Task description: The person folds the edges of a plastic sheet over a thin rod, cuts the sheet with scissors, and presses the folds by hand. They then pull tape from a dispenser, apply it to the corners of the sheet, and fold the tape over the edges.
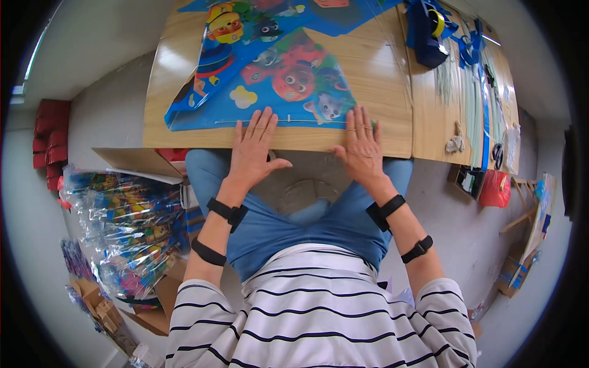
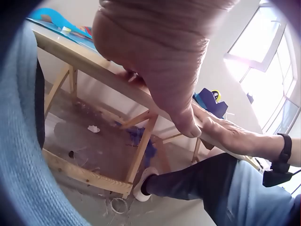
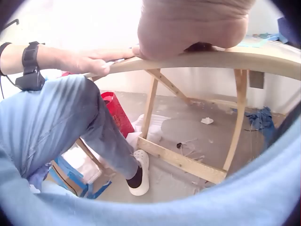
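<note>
Your left hand [image 1: 251, 152] and right hand [image 1: 363, 150] lie flat, fingers slightly spread, on the 6 o'clock edge of the blue cartoon-printed plastic kite [image 1: 270, 80] on the light wooden table [image 1: 375, 64].

A light wooden table [image 1: 380, 80] carries a blue tape dispenser [image 1: 429, 30] with a yellow roll at its far right corner. A bundle of thin pale rods [image 1: 472, 104] lies along its right edge. On the floor, a red bag [image 1: 494, 189] sits below that edge. Cellophane-wrapped colourful packs [image 1: 123, 227] and a cardboard box [image 1: 132, 161] lie to the left.
</note>
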